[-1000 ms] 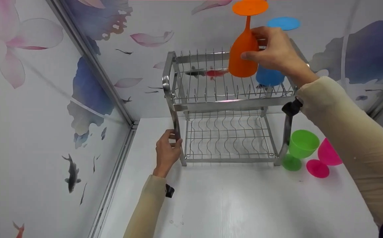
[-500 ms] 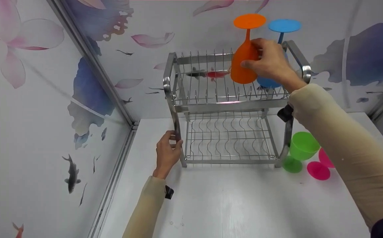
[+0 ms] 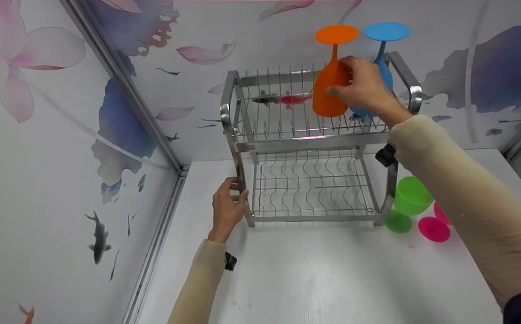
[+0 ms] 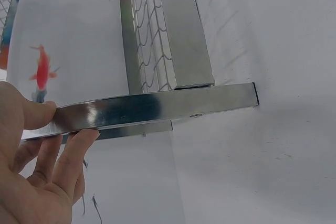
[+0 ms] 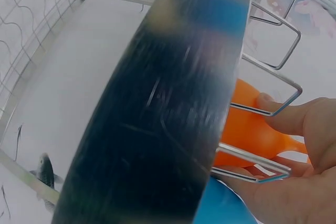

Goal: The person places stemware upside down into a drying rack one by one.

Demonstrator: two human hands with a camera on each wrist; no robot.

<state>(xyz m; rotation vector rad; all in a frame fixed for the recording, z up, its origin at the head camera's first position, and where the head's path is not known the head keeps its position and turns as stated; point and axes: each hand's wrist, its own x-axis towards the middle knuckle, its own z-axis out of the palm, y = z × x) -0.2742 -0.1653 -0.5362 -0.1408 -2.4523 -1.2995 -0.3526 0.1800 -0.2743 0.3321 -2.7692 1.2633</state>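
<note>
An orange goblet (image 3: 330, 92) stands upside down on the upper tier of a metal dish rack (image 3: 310, 143), its foot uppermost. My right hand (image 3: 365, 85) grips its bowl between thumb and fingers; the right wrist view shows the orange bowl (image 5: 249, 129) behind the rack's wire prongs. Just right of it is an upside-down blue goblet (image 3: 384, 74), partly hidden by my right hand. My left hand (image 3: 229, 204) holds the rack's left front leg, and in the left wrist view thumb and fingers pinch that flat metal bar (image 4: 121, 109).
On the white table (image 3: 305, 270), right of the rack, a green goblet (image 3: 412, 195) stands upright. Beside it is a pink goblet (image 3: 434, 229), partly covered by my right sleeve. Patterned panels (image 3: 130, 112) enclose the left and back.
My right hand has lowered the orange goblet onto or close to the upper tier, revealing more of the blue goblet's foot and stem. My left hand stays on the rack leg.
</note>
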